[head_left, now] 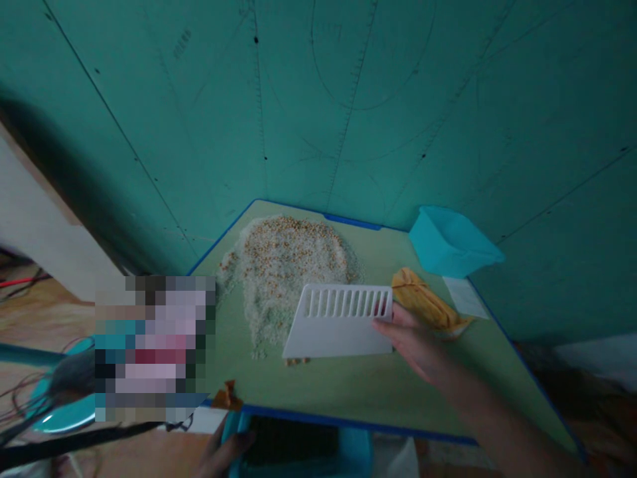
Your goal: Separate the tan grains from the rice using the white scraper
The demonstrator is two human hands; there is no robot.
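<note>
My right hand [409,337] is pinching the right edge of a white slotted scraper [341,337] over a pale green tabletop [328,388], at the near side of a heap of white granules and tan beads [293,255]. Below, my left hand [223,455] is touching a blue tub [359,458]; its grip I cannot tell.

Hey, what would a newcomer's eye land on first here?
Probably the white slotted scraper, gripped in the right hand near the middle of the tabletop. Just beyond it spreads a pale heap dotted with orange-brown bits. The bright turquoise bin also stands out, at the tabletop's far right corner.
</note>
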